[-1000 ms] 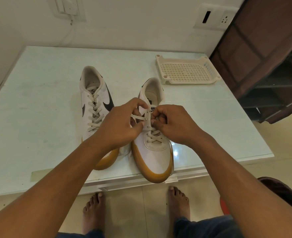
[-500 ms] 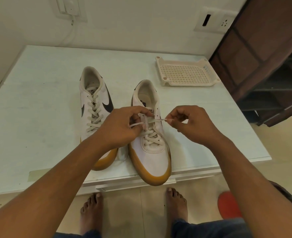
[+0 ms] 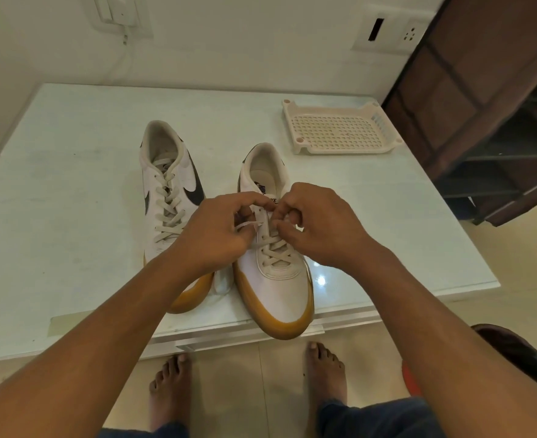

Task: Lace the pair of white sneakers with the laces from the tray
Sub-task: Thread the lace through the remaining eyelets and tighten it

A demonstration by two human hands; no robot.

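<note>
Your left hand [image 3: 212, 230] pinches a loose end of the flat, cream lace [image 3: 245, 225] between thumb and fingertips. Your right hand [image 3: 317, 226] is curled tight at the top eyelets, pinching the same lace beside the tongue. Both work over the right sneaker [image 3: 280, 289] — smooth white upper, rounded gum-coloured toe — which sits at the near edge of the glossy pale table [image 3: 71, 184], toe overhanging. Just left of it lies the other sneaker [image 3: 166, 172], laced in neat crosses, with a dark swoosh. The perforated plastic tray [image 3: 340, 150] rests well apart, at the far right.
</note>
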